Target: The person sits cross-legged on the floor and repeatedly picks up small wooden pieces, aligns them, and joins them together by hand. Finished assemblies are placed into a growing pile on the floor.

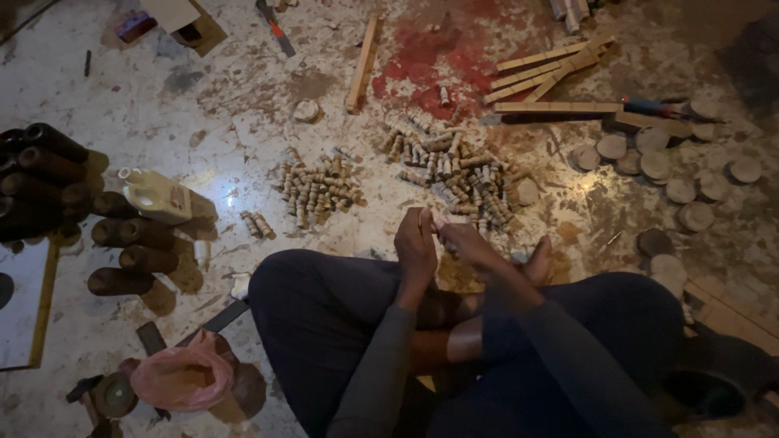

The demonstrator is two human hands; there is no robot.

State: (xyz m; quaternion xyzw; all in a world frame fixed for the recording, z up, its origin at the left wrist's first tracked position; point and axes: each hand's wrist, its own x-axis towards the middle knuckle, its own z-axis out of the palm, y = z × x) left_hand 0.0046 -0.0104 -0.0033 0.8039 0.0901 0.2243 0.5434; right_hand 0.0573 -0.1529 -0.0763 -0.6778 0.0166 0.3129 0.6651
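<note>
Both hands, left hand (415, 243) and right hand (464, 242), pinched one small wooden peg (425, 217); two heaps of pegs (318, 191) lay on the floor (203, 97).

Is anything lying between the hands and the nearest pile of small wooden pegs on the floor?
Nothing visible does. The left hand and right hand meet above the crossed legs, pinching a small wooden peg. The nearest pile of pegs lies just beyond them, with only bare floor between.
</note>
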